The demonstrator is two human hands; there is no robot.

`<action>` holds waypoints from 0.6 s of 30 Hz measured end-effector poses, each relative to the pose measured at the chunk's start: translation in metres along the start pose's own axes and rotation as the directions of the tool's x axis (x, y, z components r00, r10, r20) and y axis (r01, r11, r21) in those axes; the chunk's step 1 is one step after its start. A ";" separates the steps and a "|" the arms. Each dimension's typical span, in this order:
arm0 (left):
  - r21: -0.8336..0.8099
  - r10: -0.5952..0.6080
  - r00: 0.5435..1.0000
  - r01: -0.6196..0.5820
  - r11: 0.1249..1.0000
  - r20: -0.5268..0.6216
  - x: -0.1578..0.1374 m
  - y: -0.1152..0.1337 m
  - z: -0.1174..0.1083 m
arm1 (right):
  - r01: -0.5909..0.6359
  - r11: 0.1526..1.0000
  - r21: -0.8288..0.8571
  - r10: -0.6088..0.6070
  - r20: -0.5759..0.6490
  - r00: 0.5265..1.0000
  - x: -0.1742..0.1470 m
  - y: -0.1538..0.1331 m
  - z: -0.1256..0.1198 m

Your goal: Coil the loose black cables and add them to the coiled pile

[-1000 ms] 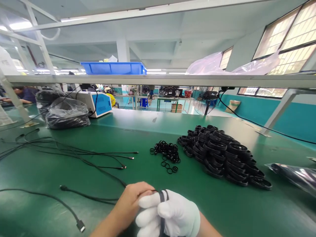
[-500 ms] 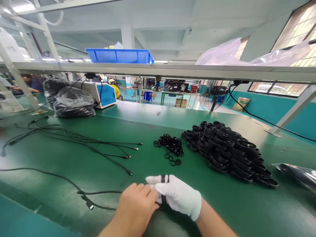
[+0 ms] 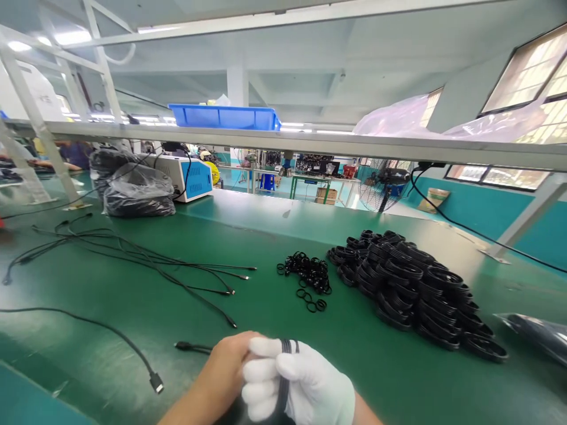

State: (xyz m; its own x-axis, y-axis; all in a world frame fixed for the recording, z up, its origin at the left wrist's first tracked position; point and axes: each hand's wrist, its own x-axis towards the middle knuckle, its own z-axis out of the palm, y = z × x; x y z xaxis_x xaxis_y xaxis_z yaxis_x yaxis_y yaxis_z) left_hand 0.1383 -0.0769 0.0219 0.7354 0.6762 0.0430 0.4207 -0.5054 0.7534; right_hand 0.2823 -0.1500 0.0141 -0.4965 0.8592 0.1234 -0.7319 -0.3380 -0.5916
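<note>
loose black cables [image 3: 133, 260] sprawl over the green table [image 3: 274, 319] to my left, one plug end [image 3: 156, 382] lying near my bare left hand [image 3: 225, 369], whose fingers pinch the black cable [image 3: 283, 378]. my gloved right hand [image 3: 296, 383] is clenched around that cable's loops, low at the table's near edge. further right lie small black rings [image 3: 308, 274] and a heap of coiled cables [image 3: 411, 289].

A long green table [image 3: 110, 295] is spanned by a grey shelf [image 3: 310, 141]. Teal walls [image 3: 465, 206] are seen below bright windows [image 3: 531, 77]; ceiling lights [image 3: 75, 36] are lit.
</note>
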 end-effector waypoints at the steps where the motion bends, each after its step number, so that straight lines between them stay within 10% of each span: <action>1: 0.127 -0.026 1.000 0.028 0.992 -0.017 -0.003 -0.003 0.002 | 0.066 0.996 0.057 -0.063 -0.046 0.997 0.001 -0.004 0.001; 5: 0.534 -0.143 0.988 0.153 0.832 -0.060 -0.012 -0.003 0.013 | 0.263 0.961 0.091 -0.225 -0.303 0.926 -0.001 -0.017 -0.007; 10: 0.736 -0.071 0.997 0.047 0.675 0.001 -0.021 0.017 0.038 | 0.199 0.975 -0.098 -0.219 -0.577 0.787 -0.003 -0.018 -0.018; 18: 0.741 0.260 0.959 -0.253 0.622 0.109 -0.022 0.019 0.028 | 0.036 0.989 -0.144 -0.110 -0.546 0.831 -0.003 -0.006 -0.014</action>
State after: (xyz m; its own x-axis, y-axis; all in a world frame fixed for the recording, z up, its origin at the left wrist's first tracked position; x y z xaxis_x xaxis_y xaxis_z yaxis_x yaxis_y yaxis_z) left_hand 0.1450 -0.1161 0.0173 0.8730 0.4590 0.1650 0.4693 -0.8826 -0.0281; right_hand 0.2947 -0.1450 0.0067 -0.0772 0.9606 -0.2671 -0.6747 -0.2476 -0.6954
